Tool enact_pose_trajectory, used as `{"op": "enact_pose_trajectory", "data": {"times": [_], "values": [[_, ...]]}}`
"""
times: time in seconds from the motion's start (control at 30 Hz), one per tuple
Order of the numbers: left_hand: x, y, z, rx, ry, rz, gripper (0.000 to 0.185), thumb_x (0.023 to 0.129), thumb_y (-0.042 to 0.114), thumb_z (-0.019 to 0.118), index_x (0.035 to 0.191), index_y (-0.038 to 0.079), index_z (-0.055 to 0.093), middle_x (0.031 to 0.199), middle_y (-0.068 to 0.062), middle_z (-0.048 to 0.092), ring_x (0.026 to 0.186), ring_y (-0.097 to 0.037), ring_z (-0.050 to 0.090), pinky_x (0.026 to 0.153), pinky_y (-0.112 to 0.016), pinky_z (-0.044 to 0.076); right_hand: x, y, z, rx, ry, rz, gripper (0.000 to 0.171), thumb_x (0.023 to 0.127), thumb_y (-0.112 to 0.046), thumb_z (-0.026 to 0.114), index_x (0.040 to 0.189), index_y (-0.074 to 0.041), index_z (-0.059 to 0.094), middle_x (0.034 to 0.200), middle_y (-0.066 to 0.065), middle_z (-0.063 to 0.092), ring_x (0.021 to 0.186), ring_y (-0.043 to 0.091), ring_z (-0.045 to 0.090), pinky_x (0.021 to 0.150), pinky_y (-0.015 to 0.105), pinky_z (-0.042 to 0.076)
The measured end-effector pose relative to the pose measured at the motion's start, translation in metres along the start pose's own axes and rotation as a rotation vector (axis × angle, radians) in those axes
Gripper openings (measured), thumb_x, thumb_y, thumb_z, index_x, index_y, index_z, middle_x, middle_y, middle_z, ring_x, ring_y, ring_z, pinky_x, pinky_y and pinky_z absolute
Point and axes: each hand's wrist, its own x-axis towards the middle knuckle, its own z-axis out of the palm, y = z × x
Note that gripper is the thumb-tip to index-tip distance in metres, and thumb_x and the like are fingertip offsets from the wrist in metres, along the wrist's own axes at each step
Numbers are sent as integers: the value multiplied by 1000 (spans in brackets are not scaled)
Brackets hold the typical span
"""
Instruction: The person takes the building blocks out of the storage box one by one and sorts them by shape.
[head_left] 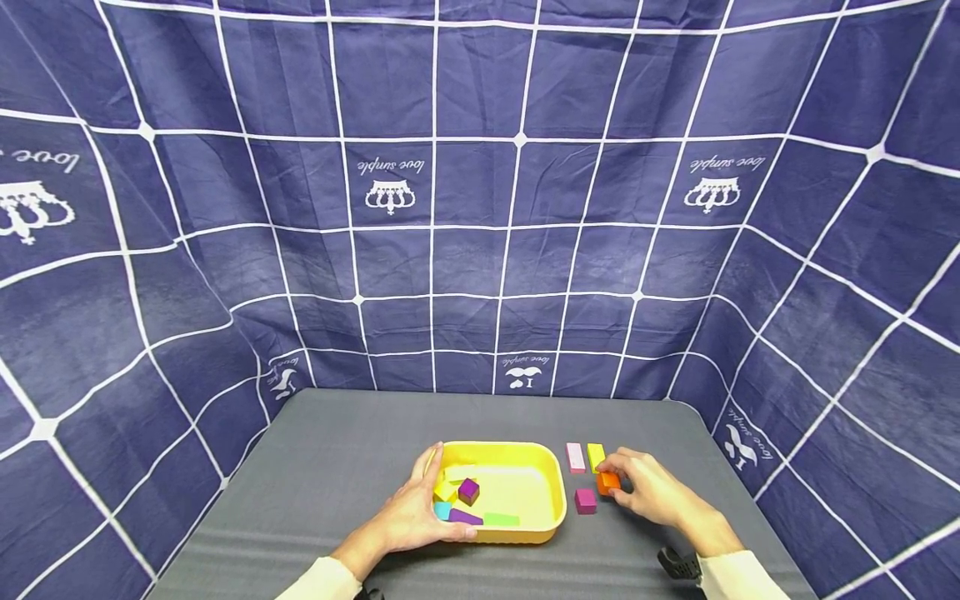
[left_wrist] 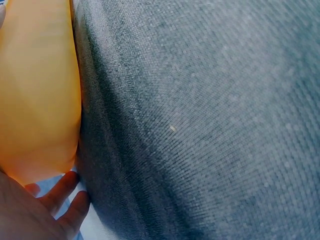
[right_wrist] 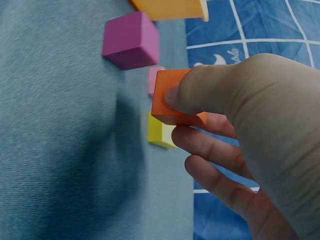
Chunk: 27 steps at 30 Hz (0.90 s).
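Note:
A yellow plastic tray [head_left: 517, 537] sits on the grey table. My left hand [head_left: 408, 512] grips its left end, with the thumb along the front wall and the fingers toward the back. In the left wrist view, fingers [left_wrist: 62, 192] show beside the tray's wall [left_wrist: 40, 90]. Right of the tray, my right hand [head_left: 651, 487] pinches an orange block [right_wrist: 169, 95] between thumb and fingers. Close by lie a magenta cube [head_left: 586, 501], a yellow block [head_left: 596, 457] and a pink block [head_left: 575, 457].
Inside the tray, at its left and front, are a dark purple cube [head_left: 468, 492], a yellow block [head_left: 445, 492], a light blue piece [head_left: 442, 510], a purple piece [head_left: 465, 517] and a light green piece [head_left: 501, 519]. A blue gridded cloth [head_left: 480, 267] hangs behind and at both sides.

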Motion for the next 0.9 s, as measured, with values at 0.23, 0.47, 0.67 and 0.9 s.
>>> {"op": "enact_pose_trajectory", "data": {"times": [0.23, 0.47, 0.67, 0.9], "values": [[-1, 1, 0, -4, 3, -1, 156, 73, 74, 103, 188, 10, 19, 193, -14, 24, 146, -44, 67, 118, -73, 58, -6, 5, 8, 21, -4, 1, 38, 83, 1, 96, 118, -8, 83, 102, -8, 73, 85, 9, 66, 75, 28, 57], [-1, 1, -1, -14, 2, -3, 156, 73, 72, 104, 188, 11, 18, 193, -14, 23, 146, -44, 66, 118, -73, 58, -11, 5, 13, 25, -23, 21, 38, 83, -1, 97, 118, -9, 83, 103, -9, 74, 87, 4, 65, 76, 29, 59], [-1, 1, -1, -21, -2, -3, 155, 74, 71, 104, 188, 10, 19, 194, -13, 23, 144, -42, 68, 118, -71, 59, -13, 6, 16, 37, -40, 28, 39, 83, 0, 97, 118, -8, 83, 106, -8, 77, 89, 1, 65, 77, 30, 61], [0, 0, 0, -17, 4, 3, 155, 73, 73, 103, 187, 10, 20, 194, -12, 23, 143, -40, 68, 118, -70, 59, -15, 5, 16, 75, -62, 29, 38, 85, 1, 96, 119, -8, 83, 109, -4, 80, 90, 1, 67, 78, 30, 63]]}}
